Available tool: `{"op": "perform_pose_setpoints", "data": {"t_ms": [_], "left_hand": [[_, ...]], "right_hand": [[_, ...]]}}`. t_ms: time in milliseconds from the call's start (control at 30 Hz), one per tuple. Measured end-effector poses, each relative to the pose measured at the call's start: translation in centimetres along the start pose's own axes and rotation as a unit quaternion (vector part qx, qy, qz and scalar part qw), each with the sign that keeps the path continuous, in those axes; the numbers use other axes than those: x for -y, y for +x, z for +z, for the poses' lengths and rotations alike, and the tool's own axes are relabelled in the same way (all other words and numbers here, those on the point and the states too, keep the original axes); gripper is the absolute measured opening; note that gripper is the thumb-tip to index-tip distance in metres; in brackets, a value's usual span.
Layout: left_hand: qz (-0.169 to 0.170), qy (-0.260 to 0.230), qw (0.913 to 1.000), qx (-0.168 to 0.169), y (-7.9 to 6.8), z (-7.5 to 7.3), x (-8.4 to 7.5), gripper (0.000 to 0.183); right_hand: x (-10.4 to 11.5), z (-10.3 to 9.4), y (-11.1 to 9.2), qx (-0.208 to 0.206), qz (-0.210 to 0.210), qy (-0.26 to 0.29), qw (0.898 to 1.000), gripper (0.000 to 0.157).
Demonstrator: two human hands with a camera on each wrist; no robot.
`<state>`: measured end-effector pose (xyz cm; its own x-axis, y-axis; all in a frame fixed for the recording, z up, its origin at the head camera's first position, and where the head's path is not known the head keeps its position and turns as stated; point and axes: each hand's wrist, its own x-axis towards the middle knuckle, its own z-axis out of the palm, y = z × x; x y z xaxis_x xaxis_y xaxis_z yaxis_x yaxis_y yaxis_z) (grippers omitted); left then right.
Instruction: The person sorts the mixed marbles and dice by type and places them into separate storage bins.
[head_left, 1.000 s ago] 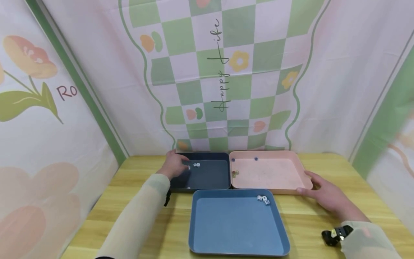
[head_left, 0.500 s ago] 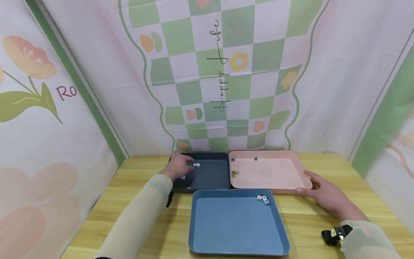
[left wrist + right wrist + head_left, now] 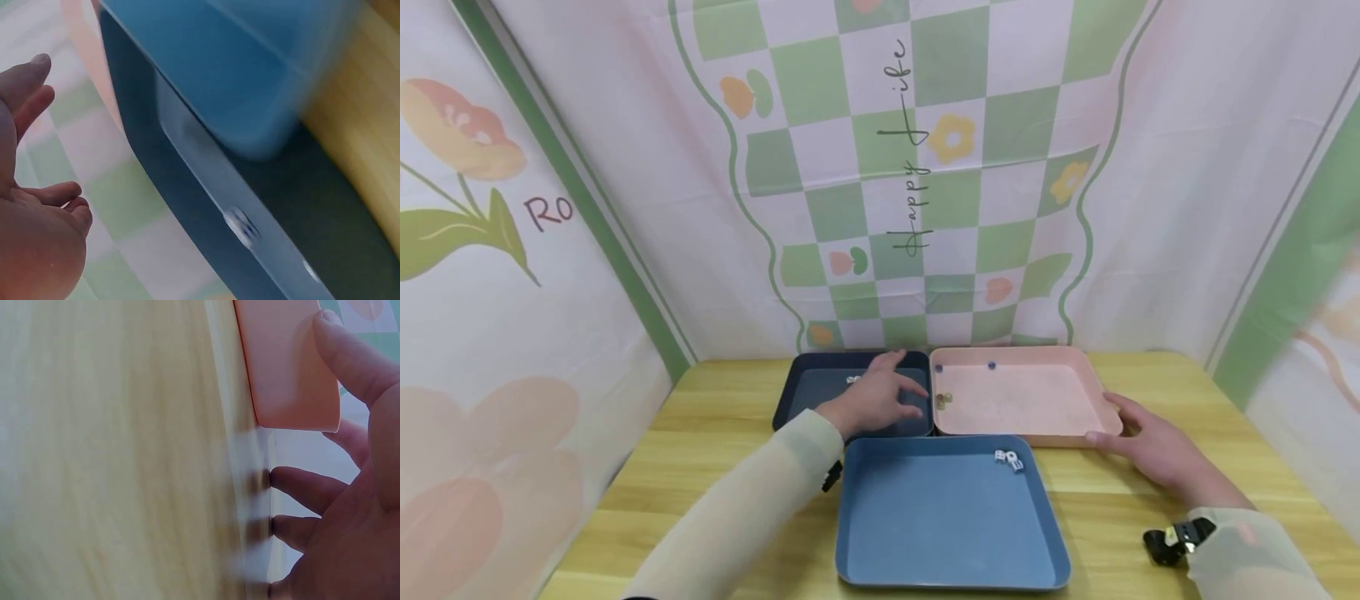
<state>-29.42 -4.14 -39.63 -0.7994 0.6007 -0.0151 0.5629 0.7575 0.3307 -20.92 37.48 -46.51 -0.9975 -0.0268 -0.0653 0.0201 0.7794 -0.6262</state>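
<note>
My left hand [image 3: 876, 402] is over the dark navy tray [image 3: 797, 392], its fingers spread and nothing visible between them. White dice [image 3: 852, 380] lie in that tray, partly hidden by the hand; one die [image 3: 241, 227] shows in the left wrist view. At the front right corner of the pink tray [image 3: 1015, 400], my right hand [image 3: 1157, 437] holds on, the thumb [image 3: 350, 353] on one wall and the index finger [image 3: 350, 440] around the corner. Its other fingers reach down to the tabletop. Small blue beads [image 3: 992, 366] and yellow-green and reddish beads [image 3: 943, 401] lie in the pink tray.
A lighter blue tray [image 3: 951, 517] stands in front of the other two, with three white dice [image 3: 1009, 460] in its far right corner. Underneath is a wooden table [image 3: 700, 467]. A checked cloth [image 3: 917, 167] hangs behind the trays.
My left hand has moved right across the navy tray, from its left end to its right part, and its fingers are more spread. The right hand stays at the pink tray's corner.
</note>
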Motion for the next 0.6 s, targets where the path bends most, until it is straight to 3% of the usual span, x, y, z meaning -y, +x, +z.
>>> {"op": "perform_pose_setpoints", "data": {"t_ms": [300, 600], "left_hand": [[0.088, 0.045, 0.9951, 0.008, 0.9, 2.7, -5.4, 0.027], [0.118, 0.149, 0.9804, 0.052, 1.9, 5.1, -8.3, 0.029]], "right_hand": [[0.3, -0.1, -0.3, 0.001, 0.005, 0.001, 1.0, 0.102], [0.5, -0.1, -0.4, -0.001, 0.002, 0.0, 1.0, 0.1]]}}
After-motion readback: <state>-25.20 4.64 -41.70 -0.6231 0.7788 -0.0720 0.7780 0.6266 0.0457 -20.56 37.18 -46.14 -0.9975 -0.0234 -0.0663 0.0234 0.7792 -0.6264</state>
